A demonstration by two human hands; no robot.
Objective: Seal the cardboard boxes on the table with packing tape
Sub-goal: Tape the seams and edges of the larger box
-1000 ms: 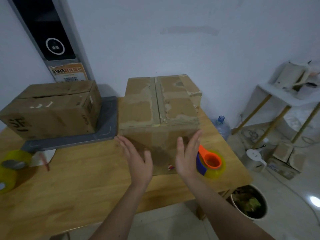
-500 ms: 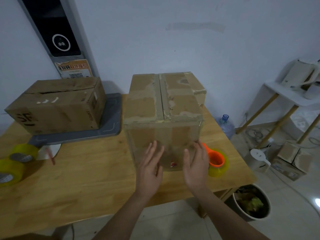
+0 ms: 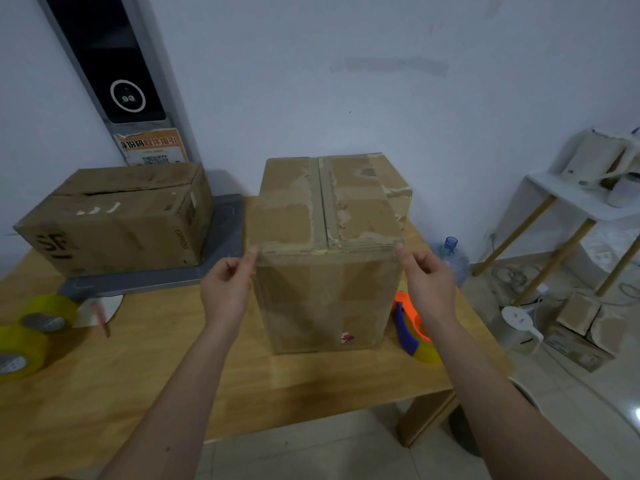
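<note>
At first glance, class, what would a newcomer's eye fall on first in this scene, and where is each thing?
The tall cardboard box at the table's centre, with the left hand and right hand pinching its top front corners. Then the orange tape dispenser just right of it, and the yellow tape rolls at the table's left edge.

Both forearms are bare from the bottom edge of the view up to the wrists, with no sleeve showing. The left hand (image 3: 225, 292) and right hand (image 3: 431, 289) wear nothing. The fingers (image 3: 403, 252) are slim, with short nails.
</note>
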